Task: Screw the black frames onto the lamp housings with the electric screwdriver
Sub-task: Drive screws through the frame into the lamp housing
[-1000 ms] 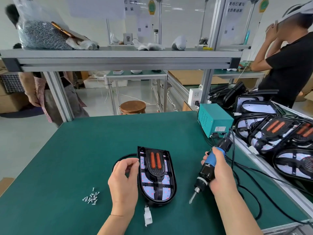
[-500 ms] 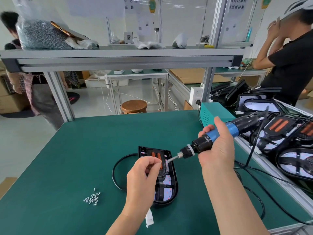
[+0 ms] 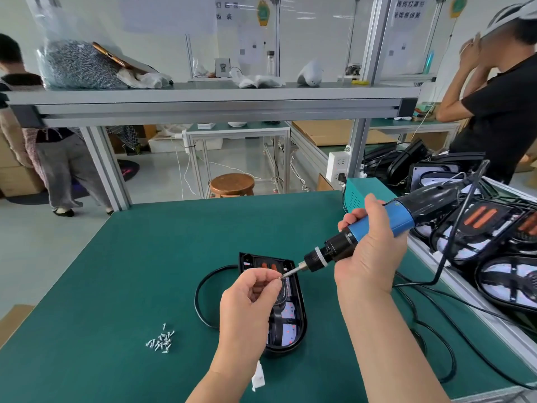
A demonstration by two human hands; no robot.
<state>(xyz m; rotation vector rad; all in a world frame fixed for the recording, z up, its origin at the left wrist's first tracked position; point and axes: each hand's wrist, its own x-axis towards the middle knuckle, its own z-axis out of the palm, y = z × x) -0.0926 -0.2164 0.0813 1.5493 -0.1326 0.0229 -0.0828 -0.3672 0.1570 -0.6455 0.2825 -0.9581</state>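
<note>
A lamp housing (image 3: pixel 293 321) with a black frame lies on the green table (image 3: pixel 145 271), partly hidden by my left hand. My left hand (image 3: pixel 250 298) is raised above it and pinches a small screw (image 3: pixel 280 277) at its fingertips. My right hand (image 3: pixel 369 254) grips the blue and black electric screwdriver (image 3: pixel 374 228), held nearly level. Its bit tip meets the screw at my left fingertips. A black cable (image 3: pixel 200 295) loops out of the housing's left side, and a white connector (image 3: pixel 258 376) lies below it.
Several loose screws (image 3: pixel 162 341) lie in a small pile at the left front. Several more lamp housings (image 3: pixel 505 242) are stacked along the right side. A teal power box (image 3: pixel 356 196) stands at the back right. The screwdriver's cords (image 3: pixel 430 324) run across the table's right part. A person stands at far right.
My right hand swung the screwdriver up from pointing down to nearly level. My left hand left the housing's edge, rose, and brought a screw to the bit tip.
</note>
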